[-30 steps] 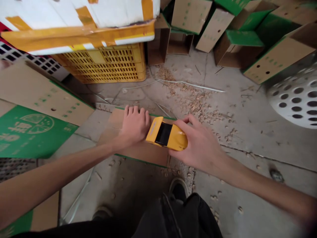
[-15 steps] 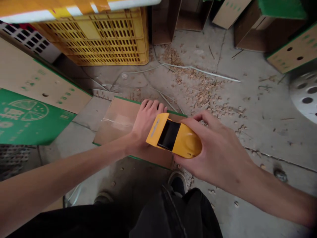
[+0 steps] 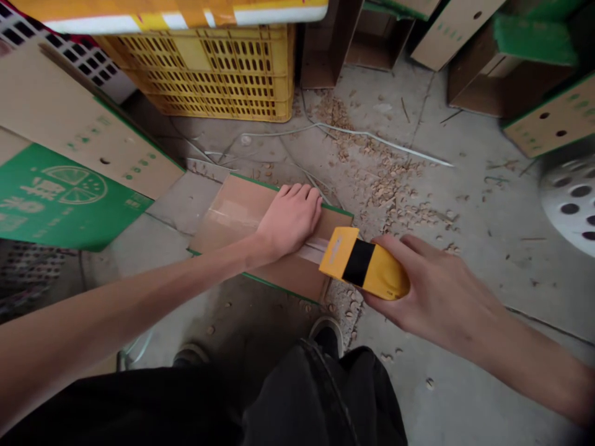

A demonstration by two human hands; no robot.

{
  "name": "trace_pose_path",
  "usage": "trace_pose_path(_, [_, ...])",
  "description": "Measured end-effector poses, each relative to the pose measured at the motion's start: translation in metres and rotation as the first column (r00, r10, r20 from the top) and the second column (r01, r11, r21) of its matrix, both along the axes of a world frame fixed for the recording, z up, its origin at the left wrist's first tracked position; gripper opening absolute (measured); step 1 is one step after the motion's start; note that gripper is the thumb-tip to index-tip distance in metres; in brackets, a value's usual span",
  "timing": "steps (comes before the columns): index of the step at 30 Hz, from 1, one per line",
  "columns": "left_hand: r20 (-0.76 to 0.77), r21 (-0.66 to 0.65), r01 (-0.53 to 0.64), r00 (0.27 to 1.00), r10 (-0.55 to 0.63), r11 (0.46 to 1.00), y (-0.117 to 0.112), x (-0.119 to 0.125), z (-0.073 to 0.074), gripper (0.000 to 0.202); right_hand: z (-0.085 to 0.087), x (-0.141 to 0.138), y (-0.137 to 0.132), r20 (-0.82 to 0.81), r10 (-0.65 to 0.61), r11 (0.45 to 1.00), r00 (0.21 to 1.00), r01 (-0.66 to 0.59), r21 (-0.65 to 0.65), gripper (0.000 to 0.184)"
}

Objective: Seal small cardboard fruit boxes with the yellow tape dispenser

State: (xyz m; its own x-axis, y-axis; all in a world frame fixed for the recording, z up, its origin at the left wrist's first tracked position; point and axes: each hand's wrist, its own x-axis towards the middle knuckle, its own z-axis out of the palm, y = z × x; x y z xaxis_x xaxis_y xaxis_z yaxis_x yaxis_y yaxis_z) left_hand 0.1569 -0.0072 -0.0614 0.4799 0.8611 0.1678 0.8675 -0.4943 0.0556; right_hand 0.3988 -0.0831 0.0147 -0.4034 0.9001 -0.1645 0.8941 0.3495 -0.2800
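A brown cardboard box (image 3: 237, 210) with green edges lies on the concrete floor in front of me. My left hand (image 3: 290, 218) rests flat on its top, fingers together and stretched out, pressing it down. My right hand (image 3: 432, 291) grips a yellow tape dispenser (image 3: 362, 269) with a black band. The dispenser sits at the box's right end, and a strip of clear tape (image 3: 312, 251) runs from it along the box top under my left hand.
A yellow slatted crate (image 3: 209, 74) stands behind the box. Flattened green and brown cartons (image 3: 69, 167) lie at the left, open cartons (image 3: 511, 68) at the back right. A perforated white drum (image 3: 569, 198) is at the right edge. Husks and white straps litter the floor. My shoes show below.
My right hand has drawn the tape dispenser rightward to the box's right end, leaving tape on top. My left hand has stayed pressed on the box.
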Motion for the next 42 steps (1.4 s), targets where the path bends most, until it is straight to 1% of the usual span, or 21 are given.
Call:
trace_pose_path(3, [0.016,0.003,-0.018,1.000,0.018,1.000,0.000,0.000,-0.002,0.045,-0.001,0.030,-0.011,0.048,0.004,0.996,0.999,0.000,-0.086,0.041])
trace_pose_path(5, [0.029,0.005,-0.027,0.999,0.026,1.000,-0.001,0.000,-0.004,0.045,-0.004,0.050,-0.019,0.069,-0.014,0.996,0.998,0.020,-0.092,0.042])
trace_pose_path(8, [0.041,-0.005,-0.026,0.999,0.026,1.000,-0.002,-0.001,-0.004,0.045,-0.013,0.072,-0.029,0.048,-0.009,0.996,0.999,0.014,-0.094,0.041])
trace_pose_path(12, [0.046,-0.031,-0.040,0.998,0.041,0.999,-0.002,-0.002,-0.005,0.044,-0.024,0.084,-0.034,0.029,0.002,0.998,1.000,-0.001,-0.061,0.041])
trace_pose_path(16, [0.080,-0.058,-0.054,0.995,0.059,0.997,-0.002,-0.002,-0.006,0.044,-0.024,0.092,-0.037,0.050,0.001,0.999,0.999,0.001,-0.052,0.039])
trace_pose_path(19, [0.085,-0.062,-0.058,0.994,0.063,0.996,-0.002,-0.002,-0.006,0.043,-0.028,0.108,-0.046,0.037,-0.029,0.999,0.999,0.030,-0.034,0.041])
trace_pose_path(21, [0.056,-0.061,-0.066,0.996,0.070,0.996,-0.002,-0.001,-0.006,0.043,-0.037,0.122,-0.054,0.040,-0.076,0.996,0.996,0.078,-0.045,0.043])
trace_pose_path(24, [0.021,-0.049,-0.078,0.997,0.079,0.996,-0.002,-0.001,-0.006,0.044,-0.057,0.141,-0.067,0.059,-0.155,0.983,0.986,0.160,-0.094,0.043])
trace_pose_path(26, [0.042,-0.023,-0.072,0.996,0.073,0.997,-0.002,-0.002,-0.008,0.044,-0.071,0.148,-0.073,0.066,-0.189,0.974,0.980,0.195,-0.111,0.039])
trace_pose_path(28, [0.077,-0.001,-0.063,0.995,0.062,0.998,-0.002,-0.002,-0.010,0.045,-0.081,0.149,-0.076,0.106,-0.179,0.976,0.978,0.190,-0.105,0.038])
trace_pose_path(31, [0.086,0.008,-0.061,0.995,0.060,0.998,-0.002,-0.003,-0.011,0.045,-0.087,0.136,-0.071,0.218,-0.088,0.990,0.972,0.110,-0.092,0.034])
trace_pose_path(34, [0.072,0.008,-0.064,0.995,0.063,0.998,-0.002,-0.003,-0.010,0.045,-0.087,0.105,-0.055,0.312,0.043,0.987,0.949,0.009,-0.163,0.034])
trace_pose_path(36, [0.073,0.010,-0.062,0.995,0.062,0.998,-0.003,-0.002,-0.010,0.043,-0.088,0.076,-0.041,0.377,0.069,0.979,0.924,0.011,-0.205,0.037])
trace_pose_path(37, [0.075,0.011,-0.062,0.995,0.061,0.998,-0.003,-0.002,-0.010,0.043,-0.089,0.060,-0.034,0.402,0.075,0.980,0.912,0.006,-0.197,0.040])
trace_pose_path(40, [0.088,0.013,-0.063,0.994,0.061,0.998,-0.004,-0.001,-0.010,0.040,-0.099,0.007,-0.010,0.366,0.117,0.981,0.923,-0.050,-0.189,0.040])
trace_pose_path(42, [0.098,0.008,-0.067,0.993,0.066,0.998,-0.004,-0.001,-0.010,0.038,-0.110,-0.025,0.006,0.314,0.129,0.971,0.941,-0.055,-0.235,0.036])
